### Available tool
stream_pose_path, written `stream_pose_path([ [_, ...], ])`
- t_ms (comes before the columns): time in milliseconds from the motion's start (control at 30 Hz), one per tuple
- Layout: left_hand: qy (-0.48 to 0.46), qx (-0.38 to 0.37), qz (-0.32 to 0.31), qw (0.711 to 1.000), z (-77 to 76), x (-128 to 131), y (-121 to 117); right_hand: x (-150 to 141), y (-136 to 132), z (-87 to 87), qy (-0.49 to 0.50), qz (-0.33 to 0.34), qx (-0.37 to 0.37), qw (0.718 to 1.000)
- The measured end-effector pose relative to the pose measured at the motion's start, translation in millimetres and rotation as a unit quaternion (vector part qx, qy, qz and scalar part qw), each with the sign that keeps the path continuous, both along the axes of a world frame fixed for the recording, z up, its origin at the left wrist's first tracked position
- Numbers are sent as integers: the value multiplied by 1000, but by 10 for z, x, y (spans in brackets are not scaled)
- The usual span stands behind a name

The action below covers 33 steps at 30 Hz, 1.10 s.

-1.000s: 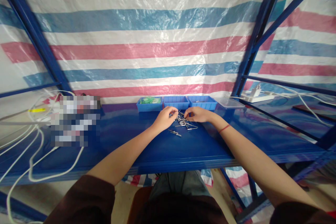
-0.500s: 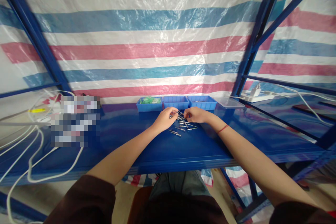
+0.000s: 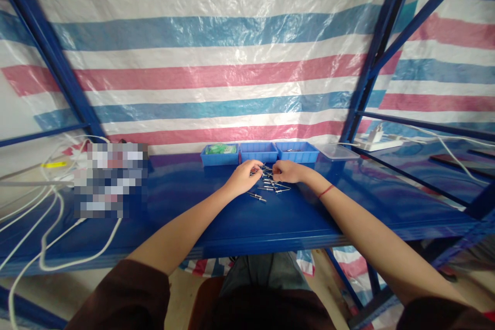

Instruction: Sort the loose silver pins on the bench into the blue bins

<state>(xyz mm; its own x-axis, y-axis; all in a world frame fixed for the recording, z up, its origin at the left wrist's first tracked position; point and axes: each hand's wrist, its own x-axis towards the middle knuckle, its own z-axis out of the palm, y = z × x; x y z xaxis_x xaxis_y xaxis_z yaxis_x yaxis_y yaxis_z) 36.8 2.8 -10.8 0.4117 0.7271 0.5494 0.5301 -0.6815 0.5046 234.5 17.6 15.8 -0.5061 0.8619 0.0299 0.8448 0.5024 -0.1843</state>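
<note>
Several silver blind rivets [image 3: 268,187] with long thin pins lie in a loose pile on the blue table [image 3: 216,219]. My left hand [image 3: 244,177] is curled at the pile's left side, with rivets showing between its thumb and fingers. On the right edge of the pile, my right hand [image 3: 288,171] has its fingers pinched together and pointing down. Whatever its fingertips hold is hidden. Behind the hands stand a left blue bin [image 3: 220,160] with green-wrapped contents, a middle blue bin [image 3: 258,158], and a right blue bin [image 3: 297,158] with a few small metal pieces.
A clear plastic lid [image 3: 338,151] lies right of the bins. White cables [image 3: 58,216] and a blurred-out object [image 3: 112,178] occupy the left side. A white power strip [image 3: 381,143] sits at the far right. Blue frame posts [image 3: 363,87] rise at both sides.
My right hand has shifted very slightly at the pile, and some rivets near it lie a little differently. My left hand stays almost in place.
</note>
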Motion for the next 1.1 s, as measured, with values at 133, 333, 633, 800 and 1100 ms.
stream_pose_path([
  [133,20,22,0,1000,-4,-11,9,8,3,-22,50,54,61,995],
  [333,69,39,-5,997,21,-27,10,-82,-70,36,173,108,112,973],
  [633,19,-32,-29,999,60,-52,3,-275,-162,57,446,85,-63,889],
  [800,-9,-70,-50,996,45,-34,-8,-321,-190,69,459,79,-58,883],
  [1100,-36,-63,-48,996,50,-6,-30,-314,-144,21,415,82,46,905],
])
